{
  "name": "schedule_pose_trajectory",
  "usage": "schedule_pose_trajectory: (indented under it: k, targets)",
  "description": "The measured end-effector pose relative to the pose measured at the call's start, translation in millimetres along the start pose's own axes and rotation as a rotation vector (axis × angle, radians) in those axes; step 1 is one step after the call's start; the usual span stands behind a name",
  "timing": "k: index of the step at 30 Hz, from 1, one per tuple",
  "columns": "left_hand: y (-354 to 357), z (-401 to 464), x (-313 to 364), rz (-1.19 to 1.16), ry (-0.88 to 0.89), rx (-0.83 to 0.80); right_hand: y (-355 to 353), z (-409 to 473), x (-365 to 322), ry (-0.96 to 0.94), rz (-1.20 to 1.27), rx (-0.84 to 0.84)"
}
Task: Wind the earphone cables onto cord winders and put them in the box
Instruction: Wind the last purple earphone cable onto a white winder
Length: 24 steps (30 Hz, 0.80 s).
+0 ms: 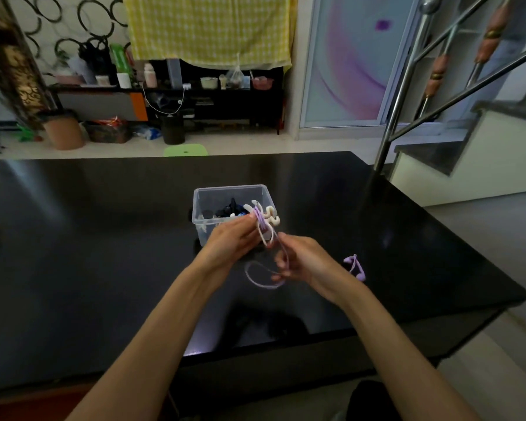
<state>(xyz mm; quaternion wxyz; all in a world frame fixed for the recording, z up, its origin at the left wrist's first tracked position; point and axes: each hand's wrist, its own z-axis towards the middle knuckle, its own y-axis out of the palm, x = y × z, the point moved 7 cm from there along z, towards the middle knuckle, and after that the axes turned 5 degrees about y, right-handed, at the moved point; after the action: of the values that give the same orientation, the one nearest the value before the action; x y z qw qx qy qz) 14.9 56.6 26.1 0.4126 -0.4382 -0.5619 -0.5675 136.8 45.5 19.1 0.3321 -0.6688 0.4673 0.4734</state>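
Left hand (234, 238) grips a white winder (269, 218) wrapped in purple cable (261, 282); right hand (304, 259) pinches that cable, before the box (225, 192) mid-table (104, 238).

Both forearms bare (no sleeves, watch or rings), hands (255, 253) ungloved.

A white cord winder (269, 218) with wavy edges is held above the near right corner of the clear plastic box (230, 191), several turns of lilac earphone cable (263, 276) around it. The slack loops down to the tabletop; its two lilac earbuds (356, 267) lie to the right. Dark and white items fill the box.
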Motion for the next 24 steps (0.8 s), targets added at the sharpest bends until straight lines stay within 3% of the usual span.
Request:
schedule_pose_trajectory:
  k: [2,4,7,14,18,24]
  targets:
    - [-3.3,-0.5,-2.0,-0.176,-0.042,0.042,-4.3,-1.1,-7.7,-0.134,-0.142,0.056]
    - [-1.9,-2.0,-5.3,-0.321,-0.070,0.077,-9.4,-1.6,-17.0,-0.318,-0.473,0.205]
    - [2.1,-4.3,-15.2,-0.326,-0.077,0.130,-2.8,0.2,-16.3,-0.416,-0.794,0.264]
    - [-3.3,-1.3,-9.3,-0.072,0.085,0.222,-12.4,-6.0,-18.9,-0.357,-0.904,0.270]
    - [-11.8,1.2,-5.8,-0.037,0.088,0.243,-26.9,-19.3,-34.1,-0.373,-0.894,0.286]
    - [-11.3,1.6,-20.5,-0.531,-0.104,0.277,-17.6,-26.6,-38.1,-0.404,-0.912,0.209]
